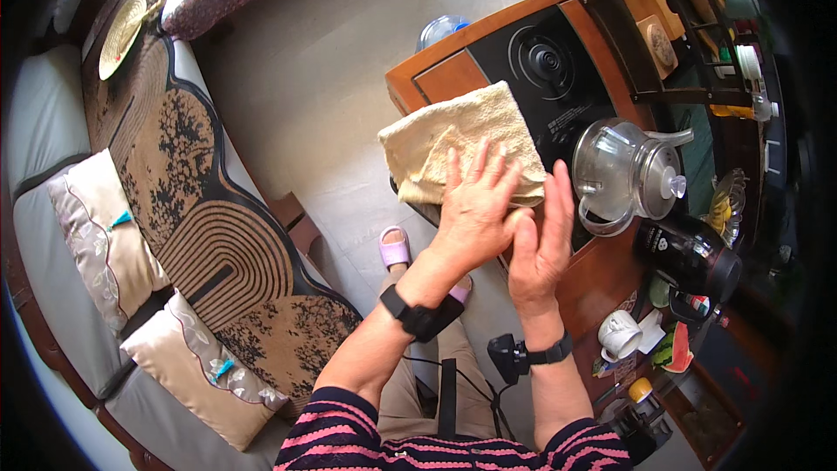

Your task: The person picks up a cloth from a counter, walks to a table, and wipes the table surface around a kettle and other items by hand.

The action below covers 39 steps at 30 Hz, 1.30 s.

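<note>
A folded pale yellow towel (471, 124) lies over the near left part of the black cooktop (523, 46) and the wooden edge of the tea cabinet. My left hand (480, 203) rests flat on the towel's lower part with its fingers spread. Just to the right, my right hand (543, 242) is raised on its edge, fingers extended, beside the towel's corner; its thumb is close to my left hand, and whether they touch is unclear. Nothing shows in its grasp. A glass kettle (608, 170) with a metal lid stands right of my right hand's fingertips.
A black thermos (686, 255), a white mug (619, 335) and a watermelon slice (681, 348) are at the lower right. A dark rack (621, 46) holds wooden boards at the upper right. A sofa with cushions (203, 366) is at left; a water bottle (441, 29) stands behind the cabinet.
</note>
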Motion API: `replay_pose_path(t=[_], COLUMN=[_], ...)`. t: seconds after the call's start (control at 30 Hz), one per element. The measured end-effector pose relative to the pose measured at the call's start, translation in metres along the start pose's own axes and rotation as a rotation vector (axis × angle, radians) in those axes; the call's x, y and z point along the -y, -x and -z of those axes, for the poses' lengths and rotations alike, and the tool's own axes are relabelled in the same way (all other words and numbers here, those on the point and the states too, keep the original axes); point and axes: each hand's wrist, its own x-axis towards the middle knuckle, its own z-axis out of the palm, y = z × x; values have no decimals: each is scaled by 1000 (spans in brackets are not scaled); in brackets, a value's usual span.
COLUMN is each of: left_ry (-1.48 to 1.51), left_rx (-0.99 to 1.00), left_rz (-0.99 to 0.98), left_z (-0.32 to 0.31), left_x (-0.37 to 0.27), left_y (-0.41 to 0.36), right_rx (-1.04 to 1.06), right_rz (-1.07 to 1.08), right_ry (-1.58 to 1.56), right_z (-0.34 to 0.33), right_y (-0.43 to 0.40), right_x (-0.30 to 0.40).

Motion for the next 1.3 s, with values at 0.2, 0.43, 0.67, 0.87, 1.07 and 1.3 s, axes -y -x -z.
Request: replay_pose_path(t=[0.2,0.43,0.67,0.87,1.07,1.3], left_ry=[-328,-494,-589,-560,-480,-439], left_rx=[-118,-64,-92,-24,92,180], left_rz=[68,18,-76,-71,-56,-57], left_z=[-18,-8,8,1,-21,-58], left_x=[34,52,76,64,27,-18], left_y=[-8,-47,-120,-98,-32,27], right_rx=[205,157,9,12,128,178], right_rz=[111,148,210,185,62,-69], right_ry=[411,400,446,420,401,369], right_z=[-49,-66,-89,-75,-36,12], right_y=[-21,-60,-128,-103,-27,44], right_x=[-54,-75,-95,-90,-75,-74])
